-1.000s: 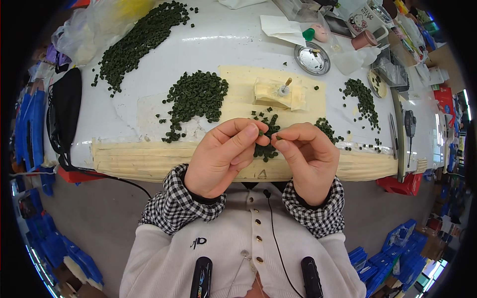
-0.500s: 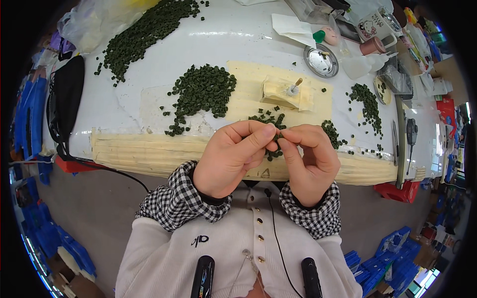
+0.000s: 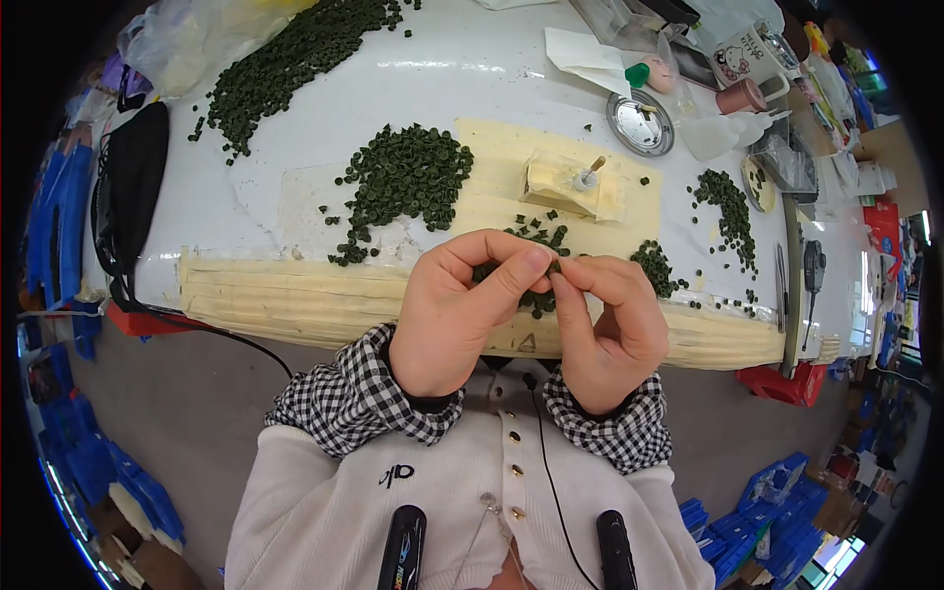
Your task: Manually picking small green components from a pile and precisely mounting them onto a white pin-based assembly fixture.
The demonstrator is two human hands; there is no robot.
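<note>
My left hand [image 3: 462,305] and my right hand [image 3: 615,320] meet over the near edge of the table, fingertips almost touching. Between their pinched thumbs and forefingers is a small dark green cap-like piece [image 3: 554,266], mostly covered by the fingers. Beneath and just beyond the hands lies a small group of the same green pieces [image 3: 536,234]. To the left spreads a larger pile of green pieces [image 3: 405,177]. A tape-covered block [image 3: 565,187] with a short upright peg stands beyond my fingers.
A long heap of green pieces [image 3: 285,69] lies far left, near a black face mask [image 3: 135,187]. At right are another green pile [image 3: 728,211], a round metal tin [image 3: 640,123], a mug [image 3: 744,54] and tweezers [image 3: 782,285]. Beige tape [image 3: 295,300] covers the table's front edge.
Both hands stay together, still pinching. The left hand's fingers have shifted slightly, and the right hand has moved a little to the left. The view has shifted marginally.
</note>
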